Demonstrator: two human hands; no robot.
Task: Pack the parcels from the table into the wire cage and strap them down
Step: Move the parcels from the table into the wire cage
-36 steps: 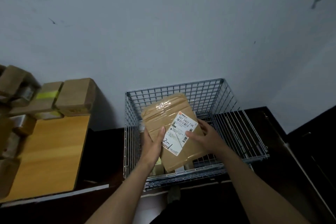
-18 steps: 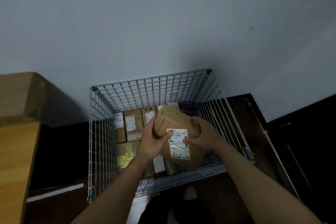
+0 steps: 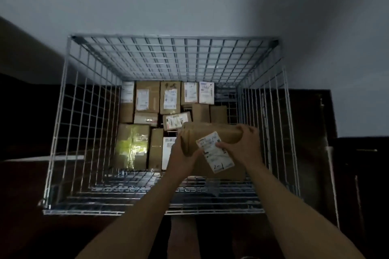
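In the head view, a brown paper-wrapped parcel (image 3: 212, 134) is held inside the wire cage (image 3: 172, 38), low over its near right part. It is gripped at both ends. The left hand (image 3: 183, 153) is curled round the left end. The right hand (image 3: 245, 143) is closed over the right end, with the thumb pressed on the white label (image 3: 214, 151) and the fingers hooked over the far edge.

The step in hand is judged to be the setting down. The parcel would best be lowered flat, label up, squared to the cage's right wall and pushed against its neighbours so that no gap is left. The fingers would best be drawn out sideways rather than trapped beneath. A level top layer is likely to be wanted for the strap, which is not seen.

The held parcel appears soft and rounded at its edges, its paper creased, so some give under the grip is expected. The packed boxes (image 3: 147, 96) along the cage's far wall are stiff, sharp-cornered cardboard with matt labels. One box (image 3: 131, 146) at the cage's near left is bound in glossy yellow-green tape that glints. The cage is made of thin bright wire, gridded at the far wall and barred at the sides.
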